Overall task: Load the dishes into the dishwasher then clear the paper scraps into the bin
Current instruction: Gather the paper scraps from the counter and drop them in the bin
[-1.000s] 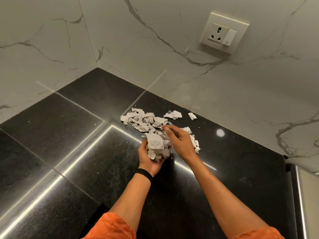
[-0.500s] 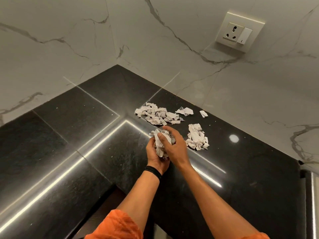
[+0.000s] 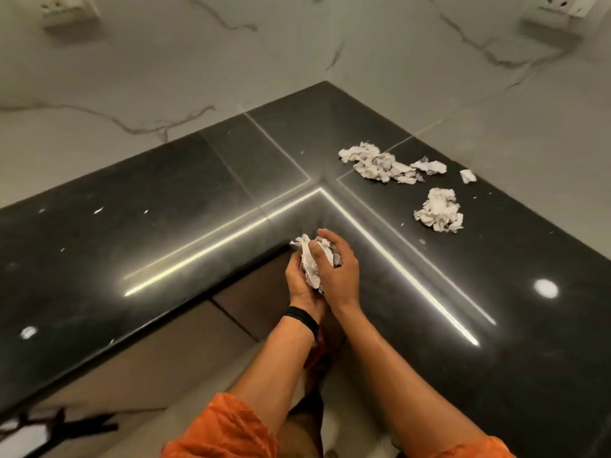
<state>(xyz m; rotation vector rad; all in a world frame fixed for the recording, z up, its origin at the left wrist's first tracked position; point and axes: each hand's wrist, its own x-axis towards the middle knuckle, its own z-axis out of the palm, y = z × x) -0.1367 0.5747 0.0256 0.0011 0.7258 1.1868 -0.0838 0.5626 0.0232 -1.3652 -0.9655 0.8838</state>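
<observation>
A bunch of crumpled white paper scraps is cupped between both my hands at the inner corner of the black L-shaped counter. My left hand holds the bunch from below, with a black band at the wrist. My right hand curls over it from the right. Two more piles of paper scraps lie on the counter farther right: a long pile near the wall and a smaller pile in front of it. One loose scrap lies beside them.
White marble walls meet behind the counter, with a socket plate at the top left and another at the top right. Tiny paper flecks dot the counter's left arm. Brown cabinet fronts and floor show below the counter edge.
Both hands have drawn back from the piles toward the counter's inner corner with the gathered scraps. The view has swung left and down, so the piles now lie to the right.
</observation>
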